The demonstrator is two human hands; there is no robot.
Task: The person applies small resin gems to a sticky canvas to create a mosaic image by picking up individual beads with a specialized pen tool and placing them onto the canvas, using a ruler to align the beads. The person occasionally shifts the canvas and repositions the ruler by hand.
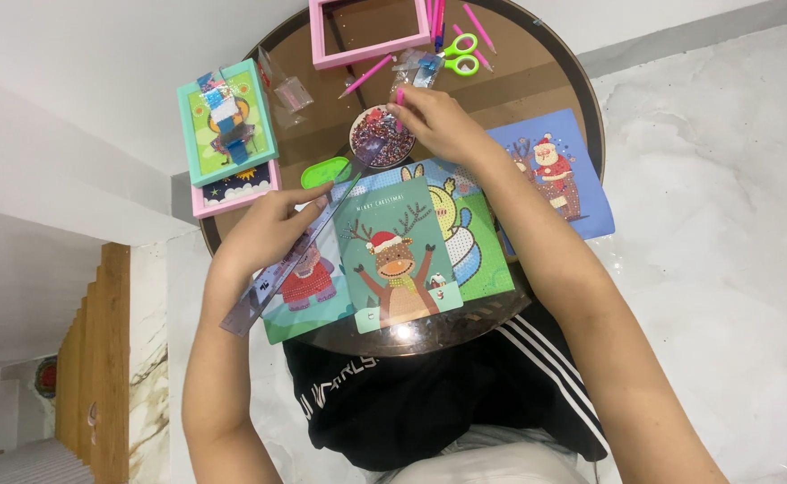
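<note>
A round brown table (537, 85) holds craft cards. In front lies a teal card with a reindeer picture (399, 255), overlapping a green card (478, 242) and a card with a pink animal (308, 287). My left hand (268, 229) presses on a clear ruler (290, 260) that slants across the left cards. My right hand (438, 121) holds a small pink pen tip pinched in its fingers over a round dish of coloured beads (377, 136).
A blue Santa card (559, 170) lies right. A teal frame (226, 121) on a pink frame (232, 193), a pink frame (368, 34), green scissors (461, 54), pink pens (366, 76), small bags (293, 92) and a green tray (326, 172) sit further back.
</note>
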